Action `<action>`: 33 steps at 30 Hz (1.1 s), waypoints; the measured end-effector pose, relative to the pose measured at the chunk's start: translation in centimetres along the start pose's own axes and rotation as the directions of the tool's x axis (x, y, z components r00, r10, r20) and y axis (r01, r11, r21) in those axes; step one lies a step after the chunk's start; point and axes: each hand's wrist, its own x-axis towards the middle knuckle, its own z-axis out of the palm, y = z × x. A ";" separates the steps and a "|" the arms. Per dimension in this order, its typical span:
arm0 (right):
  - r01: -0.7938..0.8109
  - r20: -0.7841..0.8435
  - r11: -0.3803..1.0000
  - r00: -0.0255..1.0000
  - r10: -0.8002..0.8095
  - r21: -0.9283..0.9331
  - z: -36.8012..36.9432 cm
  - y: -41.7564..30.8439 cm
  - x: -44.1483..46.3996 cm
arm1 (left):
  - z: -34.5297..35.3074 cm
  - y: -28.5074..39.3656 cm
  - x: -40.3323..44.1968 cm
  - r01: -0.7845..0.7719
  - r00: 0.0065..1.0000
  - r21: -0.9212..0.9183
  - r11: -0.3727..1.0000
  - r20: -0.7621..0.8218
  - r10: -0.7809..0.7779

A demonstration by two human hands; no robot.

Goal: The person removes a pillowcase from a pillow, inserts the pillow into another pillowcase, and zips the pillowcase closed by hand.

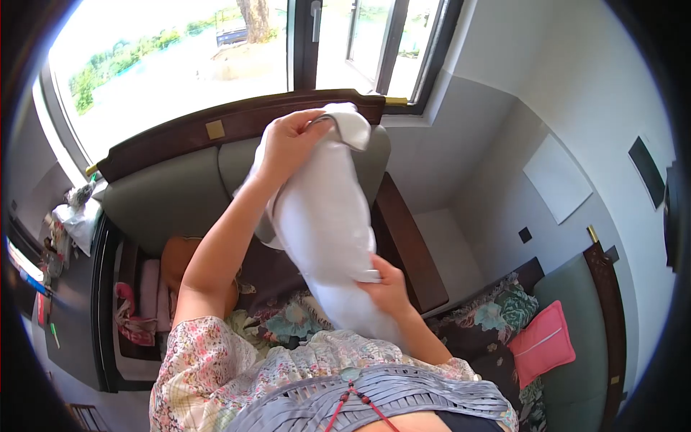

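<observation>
A white cloth [324, 209] with a dark trim line near its upper edge hangs in front of me, partly blurred. I cannot make out whether it is a garment or a cover. My left hand [291, 140] is raised near the headboard, fingers closed on the cloth's top edge, where a flap folds over to the right. Lower down, my right hand [389, 288] pinches the right-hand edge of the same cloth close to my body. The cloth's lower end runs down to my floral top and hides part of the bed behind it.
Beyond the cloth stands a headboard [162, 176] with grey-green padding and dark wood, below a window [173, 65]. Dark floral bedding [288, 324] lies beneath. A pink cushion [543, 343] rests at the right. At the left is a dark cabinet [75, 309] bearing a white bag [78, 219].
</observation>
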 end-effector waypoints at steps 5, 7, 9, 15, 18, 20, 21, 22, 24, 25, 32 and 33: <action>-0.030 -0.098 0.984 0.994 0.048 0.177 2.2 0.2 2.2 | 2.8 1.7 -3.5 -0.566 0.812 0.568 0.597 0.258 0.524; 0.019 -0.271 0.932 0.959 0.086 0.363 2.3 -0.6 2.5 | 2.4 1.0 -5.1 -0.627 0.757 0.558 0.544 0.268 0.596; 0.023 -0.276 0.905 0.955 0.105 0.424 1.5 -1.5 2.0 | 0.3 -1.0 -5.7 -0.540 0.768 0.689 0.483 0.169 0.617; 0.039 -0.344 0.851 0.924 0.169 0.523 0.2 -2.0 1.7 | -4.0 -2.8 -6.7 -0.544 0.766 0.645 0.537 0.121 0.631; 0.011 -0.385 0.850 0.895 0.227 0.527 -0.1 -2.9 1.7 | -3.3 -1.8 -9.1 -0.623 0.691 0.665 0.412 0.221 0.688; 0.045 -0.406 0.852 0.892 0.201 0.521 -0.8 -3.0 1.5 | -3.6 -1.6 -9.0 -0.400 0.772 0.831 0.387 0.078 0.631; 0.082 -0.434 0.849 0.882 0.181 0.522 -1.0 -3.2 1.4 | -3.8 -2.3 -8.8 -0.396 0.772 0.833 0.387 0.074 0.631; 0.082 -0.432 0.850 0.884 0.179 0.520 -1.1 -3.5 1.3 | -3.9 -3.9 -8.3 -0.253 0.856 0.766 0.591 -0.107 0.506; 0.157 -0.439 0.817 0.889 0.128 0.556 -1.2 -4.8 0.9 | -4.6 -10.9 -7.1 -0.014 0.979 0.559 0.829 -0.162 0.126; 0.170 -0.463 0.839 0.880 0.107 0.517 -1.4 -4.3 1.0 | -4.0 -11.3 -7.0 0.074 0.993 0.525 0.848 -0.121 -0.011; 0.145 -0.443 0.651 0.837 0.321 0.745 -7.2 -1.0 1.9 | 1.8 -8.7 -19.8 -0.313 0.452 0.588 0.746 0.783 -0.428; 0.151 -0.455 0.649 0.827 0.331 0.746 -6.8 -1.7 1.8 | 2.9 -6.4 -22.3 -0.185 0.450 0.350 0.919 0.861 -0.237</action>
